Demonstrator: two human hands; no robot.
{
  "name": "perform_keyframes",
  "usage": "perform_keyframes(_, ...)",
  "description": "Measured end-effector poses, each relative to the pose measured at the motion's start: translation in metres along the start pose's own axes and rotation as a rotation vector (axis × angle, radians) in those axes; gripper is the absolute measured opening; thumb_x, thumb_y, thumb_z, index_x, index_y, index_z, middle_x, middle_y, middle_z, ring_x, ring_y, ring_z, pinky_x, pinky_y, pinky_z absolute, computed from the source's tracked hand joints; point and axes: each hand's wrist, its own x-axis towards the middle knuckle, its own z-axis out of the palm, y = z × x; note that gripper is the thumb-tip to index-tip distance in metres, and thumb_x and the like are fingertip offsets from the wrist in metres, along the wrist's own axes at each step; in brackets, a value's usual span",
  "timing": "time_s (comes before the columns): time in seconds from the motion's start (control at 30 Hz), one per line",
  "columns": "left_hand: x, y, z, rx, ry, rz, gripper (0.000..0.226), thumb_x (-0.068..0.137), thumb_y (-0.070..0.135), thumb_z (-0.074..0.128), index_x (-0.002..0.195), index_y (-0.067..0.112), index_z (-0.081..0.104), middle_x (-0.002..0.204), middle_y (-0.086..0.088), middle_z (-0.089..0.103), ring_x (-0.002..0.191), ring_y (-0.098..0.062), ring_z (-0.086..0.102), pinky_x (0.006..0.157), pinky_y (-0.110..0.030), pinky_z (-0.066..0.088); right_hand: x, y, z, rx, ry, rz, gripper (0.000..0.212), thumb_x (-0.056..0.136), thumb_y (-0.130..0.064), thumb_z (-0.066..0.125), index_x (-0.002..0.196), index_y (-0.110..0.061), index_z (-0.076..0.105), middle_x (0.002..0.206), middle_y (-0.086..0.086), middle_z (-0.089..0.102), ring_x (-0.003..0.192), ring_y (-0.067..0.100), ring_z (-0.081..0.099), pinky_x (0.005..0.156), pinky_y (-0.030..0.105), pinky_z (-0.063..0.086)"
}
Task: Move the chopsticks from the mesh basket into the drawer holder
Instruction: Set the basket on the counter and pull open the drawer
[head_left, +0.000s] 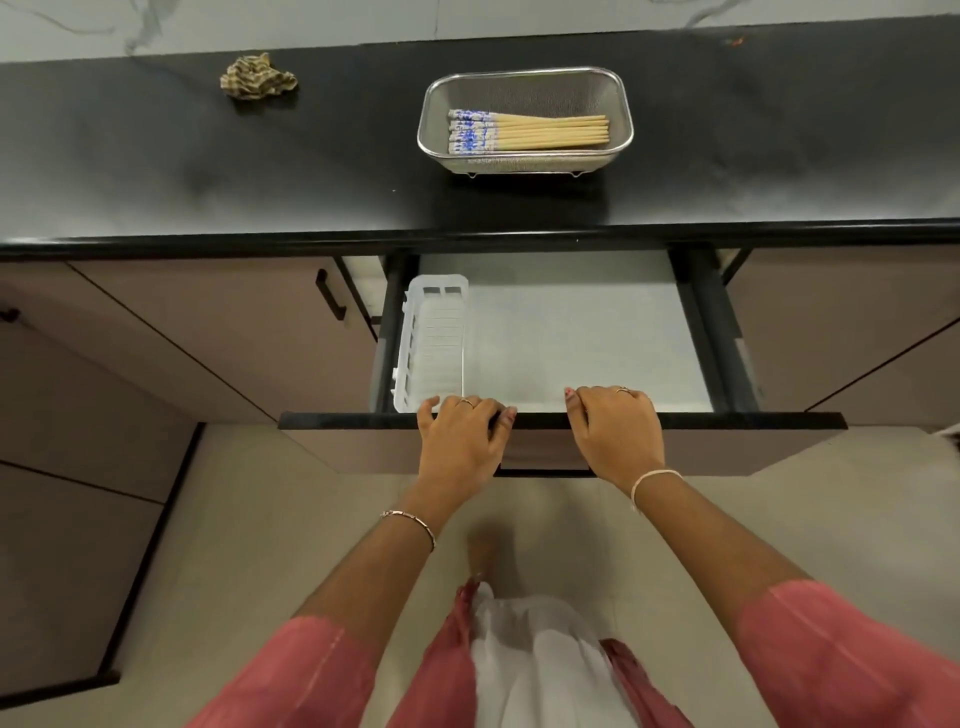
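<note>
A black countertop (208, 171) is noted across the upper field. Below it, the drawer (571, 332) stands pulled out, with a pale liner exposed.

The mesh basket (519, 163) is found on the countertop, behind the drawer opening and well apart from both hands. The white slatted holder (431, 338) is seated against the drawer's left wall, and nothing is seen in it.

The left hand (460, 441) and right hand (615, 434) are both set on the top edge of the drawer's front panel. Their fingers are curled over that edge and gripping it, the left just in front of the holder's near end. Nothing else is held in either hand.

The chopsticks (524, 132) are all recorded in the basket, laid in a flat bundle with the patterned ends to the left. A crumpled cloth (257, 77) is noted on the countertop, far left.

The step in hand is judged to be opening the drawer, with no transfer yet begun. For the next move, one hand must be released and carried up to the basket. There the bundle should be gathered and turned lengthwise to suit the holder.
</note>
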Motion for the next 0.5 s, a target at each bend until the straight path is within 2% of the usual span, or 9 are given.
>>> perform_keyframes(0.17,-0.012,0.001,0.000,0.015,-0.009,-0.011,0.041,0.100,0.049,0.031,0.098,0.027,0.065,0.096,0.010,0.067,0.103,-0.016,0.055,0.107,-0.041,0.018,-0.014,0.000,0.002,0.005,0.006,0.005,0.047,0.101,-0.036,0.033,0.063,-0.018,0.055,0.056,-0.004,0.057,0.054,0.019,0.053,0.075,0.034,0.045)
perform_keyframes(0.37,-0.021,0.004,-0.002,0.027,-0.029,-0.020,0.042,0.100,0.049,0.031,0.097,0.024,0.065,0.095,0.008,0.066,0.102,-0.017,0.056,0.109,-0.045,0.020,-0.020,-0.001,-0.002,0.011,-0.045,0.008,0.046,0.101,-0.037,0.030,0.062,-0.019,0.047,0.055,-0.005,0.051,0.055,0.020,0.050,0.073,0.037,0.046)
perform_keyframes(0.5,-0.013,0.006,-0.012,0.019,-0.013,-0.034,0.039,0.100,0.046,0.035,0.104,0.025,0.067,0.101,0.006,0.068,0.105,-0.017,0.057,0.110,-0.046,0.020,-0.016,-0.001,-0.008,0.081,-0.041,0.028,0.043,0.101,-0.037,0.031,0.066,-0.017,0.047,0.060,-0.003,0.053,0.059,0.021,0.050,0.074,0.036,0.045)
